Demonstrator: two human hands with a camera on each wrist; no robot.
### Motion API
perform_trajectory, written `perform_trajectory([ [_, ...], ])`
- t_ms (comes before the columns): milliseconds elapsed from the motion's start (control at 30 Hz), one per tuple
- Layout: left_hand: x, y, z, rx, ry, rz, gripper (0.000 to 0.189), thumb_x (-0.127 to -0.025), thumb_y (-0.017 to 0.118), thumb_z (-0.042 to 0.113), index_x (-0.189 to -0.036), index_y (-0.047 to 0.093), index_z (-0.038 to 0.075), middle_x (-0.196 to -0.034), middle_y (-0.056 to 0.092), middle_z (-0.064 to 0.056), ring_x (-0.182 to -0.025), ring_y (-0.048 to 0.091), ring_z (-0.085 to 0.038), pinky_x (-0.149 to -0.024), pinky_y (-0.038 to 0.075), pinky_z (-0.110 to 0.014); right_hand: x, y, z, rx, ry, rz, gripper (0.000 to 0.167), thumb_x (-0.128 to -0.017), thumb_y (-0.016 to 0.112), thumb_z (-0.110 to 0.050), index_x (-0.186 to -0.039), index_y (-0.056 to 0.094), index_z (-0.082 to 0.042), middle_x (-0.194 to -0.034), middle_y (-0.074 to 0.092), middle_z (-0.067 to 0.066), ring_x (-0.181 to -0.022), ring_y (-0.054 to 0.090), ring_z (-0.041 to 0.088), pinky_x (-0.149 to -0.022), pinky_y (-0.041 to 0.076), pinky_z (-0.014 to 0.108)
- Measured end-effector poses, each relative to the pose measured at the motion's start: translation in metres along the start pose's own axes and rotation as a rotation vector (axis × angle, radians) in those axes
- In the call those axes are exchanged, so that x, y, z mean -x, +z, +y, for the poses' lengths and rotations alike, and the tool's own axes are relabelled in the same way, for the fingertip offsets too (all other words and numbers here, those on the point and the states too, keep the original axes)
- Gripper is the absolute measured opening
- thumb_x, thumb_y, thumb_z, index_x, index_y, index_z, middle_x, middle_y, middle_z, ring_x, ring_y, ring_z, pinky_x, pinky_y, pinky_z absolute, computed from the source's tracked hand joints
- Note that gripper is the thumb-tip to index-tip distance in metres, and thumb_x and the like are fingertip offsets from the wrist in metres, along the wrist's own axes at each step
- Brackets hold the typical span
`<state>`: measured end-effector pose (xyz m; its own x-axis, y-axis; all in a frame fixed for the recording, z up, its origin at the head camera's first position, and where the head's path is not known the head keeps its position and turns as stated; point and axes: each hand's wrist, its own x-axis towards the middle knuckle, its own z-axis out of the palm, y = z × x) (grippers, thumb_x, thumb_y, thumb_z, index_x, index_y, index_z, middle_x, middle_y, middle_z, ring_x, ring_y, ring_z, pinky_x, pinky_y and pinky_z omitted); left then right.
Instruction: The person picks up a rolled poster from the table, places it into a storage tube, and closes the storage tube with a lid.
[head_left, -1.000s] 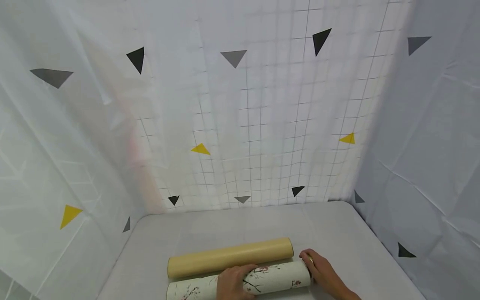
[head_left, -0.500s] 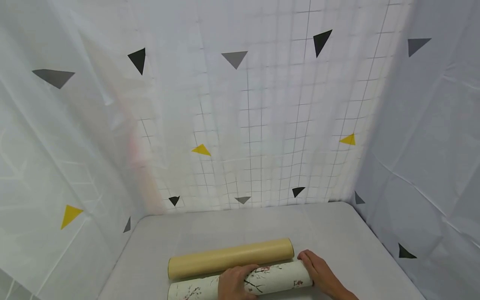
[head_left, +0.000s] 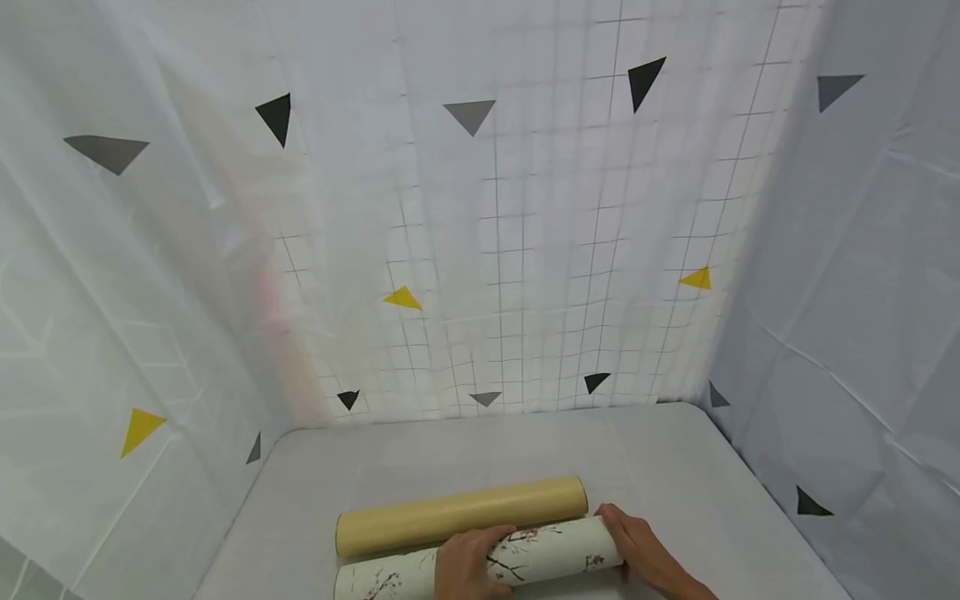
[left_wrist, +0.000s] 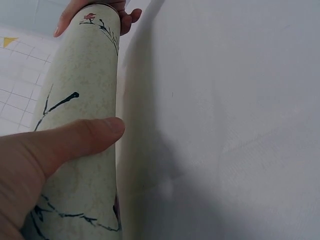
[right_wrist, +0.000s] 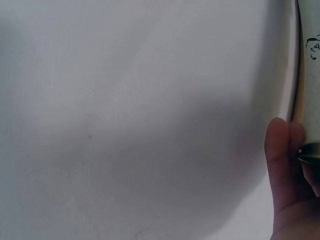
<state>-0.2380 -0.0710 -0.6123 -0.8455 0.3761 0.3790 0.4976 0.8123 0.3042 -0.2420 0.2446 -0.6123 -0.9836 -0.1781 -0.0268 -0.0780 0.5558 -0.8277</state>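
Note:
A pale cardboard tube (head_left: 555, 552) printed with dark branches and red blossoms lies across the front of the table, its right end slightly raised. My left hand (head_left: 468, 567) grips it around the middle; in the left wrist view the thumb (left_wrist: 95, 136) lies across its side. At the tube's right end my right hand (head_left: 641, 546) holds the rim between thumb and fingers. A shiny metal edge (right_wrist: 311, 150) shows by those fingers in the right wrist view. The palm hides most of the end face.
Just behind, a plain tan tube (head_left: 461, 515) lies almost parallel, close to the printed one. The table (head_left: 480, 450) has a pale grey cover. Whitish sheets with black, grey and yellow triangles hang at the back (head_left: 525, 250) and both sides.
My right hand has closed in on the tube's end, and a yellowish edge between its fingers is now covered. The tube's right end has risen slightly. My left hand has barely moved.

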Motion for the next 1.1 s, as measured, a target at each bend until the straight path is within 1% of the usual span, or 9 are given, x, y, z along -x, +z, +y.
perform_trajectory([
  [100,0.001,0.0,-0.001,0.003,0.003,0.0,0.083,-0.045,0.102,0.047,-0.122,0.072,0.041,-0.089,0.077,0.015,-0.064,0.06,0.001,-0.055,0.046,-0.019,-0.001,0.0,-0.001,0.01,0.018,0.014,0.045,-0.113,0.028,-0.044,-0.117,0.061,-0.013,-0.091,0.066,0.002,-0.063,0.057,0.005,-0.053,0.051,0.027],
  [200,-0.001,0.0,-0.002,0.013,0.005,0.021,0.083,-0.045,0.102,0.046,-0.123,0.072,0.04,-0.091,0.078,0.015,-0.065,0.062,0.001,-0.055,0.047,-0.019,-0.002,0.0,-0.007,-0.016,0.056,0.042,0.045,-0.112,0.034,-0.046,-0.118,0.063,-0.012,-0.097,0.068,0.002,-0.074,0.056,0.002,-0.065,0.047,0.022],
  [300,-0.003,-0.001,-0.002,0.008,0.013,0.074,0.086,-0.044,0.103,0.046,-0.123,0.072,0.04,-0.096,0.079,0.016,-0.07,0.067,0.0,-0.057,0.05,-0.018,-0.005,-0.001,-0.013,-0.065,0.083,0.07,0.045,-0.11,0.039,-0.048,-0.118,0.065,-0.012,-0.103,0.069,0.004,-0.081,0.057,0.004,-0.071,0.047,0.023],
  [433,-0.004,-0.001,-0.002,-0.012,0.022,0.124,0.088,-0.041,0.102,0.049,-0.123,0.071,0.042,-0.101,0.079,0.018,-0.078,0.072,-0.003,-0.063,0.054,-0.02,-0.007,-0.001,-0.02,-0.09,0.081,0.111,0.041,-0.108,0.044,-0.048,-0.127,0.061,-0.017,-0.117,0.071,0.005,-0.091,0.06,0.007,-0.075,0.047,0.026],
  [567,-0.002,-0.002,-0.003,0.011,0.03,0.087,0.086,-0.044,0.102,0.049,-0.124,0.071,0.041,-0.102,0.079,0.017,-0.079,0.072,-0.003,-0.063,0.054,-0.021,-0.007,0.003,-0.022,-0.132,0.093,0.102,0.039,-0.107,0.049,-0.044,-0.138,0.053,-0.02,-0.125,0.068,0.009,-0.1,0.064,0.012,-0.079,0.049,0.031],
  [667,0.0,-0.002,-0.003,0.038,0.025,0.047,0.084,-0.047,0.102,0.047,-0.125,0.071,0.041,-0.102,0.079,0.016,-0.077,0.07,-0.002,-0.06,0.052,-0.02,-0.006,0.006,-0.021,-0.142,0.112,0.091,0.04,-0.107,0.05,-0.045,-0.137,0.053,-0.02,-0.129,0.066,0.008,-0.111,0.062,0.018,-0.085,0.05,0.036],
  [767,0.0,-0.001,-0.003,0.048,0.017,0.027,0.084,-0.048,0.101,0.045,-0.126,0.07,0.041,-0.1,0.079,0.016,-0.074,0.068,-0.001,-0.057,0.049,-0.019,-0.006,0.008,-0.021,-0.125,0.121,0.088,0.04,-0.106,0.051,-0.048,-0.132,0.059,-0.018,-0.129,0.065,0.006,-0.12,0.059,0.02,-0.091,0.049,0.041],
  [867,0.0,0.0,-0.003,0.047,0.012,0.021,0.084,-0.048,0.101,0.046,-0.126,0.07,0.042,-0.098,0.079,0.016,-0.071,0.066,-0.001,-0.056,0.047,-0.019,-0.006,0.007,-0.021,-0.111,0.118,0.075,0.04,-0.106,0.051,-0.047,-0.128,0.061,-0.015,-0.124,0.066,0.005,-0.118,0.058,0.017,-0.093,0.049,0.041],
  [1100,0.0,-0.003,-0.004,0.061,0.022,0.024,0.084,-0.05,0.101,0.046,-0.127,0.07,0.04,-0.104,0.079,0.016,-0.077,0.069,-0.003,-0.06,0.051,-0.022,-0.008,0.005,-0.02,-0.172,0.071,0.056,0.038,-0.108,0.048,-0.04,-0.123,0.06,-0.007,-0.122,0.064,0.007,-0.104,0.056,0.001,-0.087,0.046,0.025],
])
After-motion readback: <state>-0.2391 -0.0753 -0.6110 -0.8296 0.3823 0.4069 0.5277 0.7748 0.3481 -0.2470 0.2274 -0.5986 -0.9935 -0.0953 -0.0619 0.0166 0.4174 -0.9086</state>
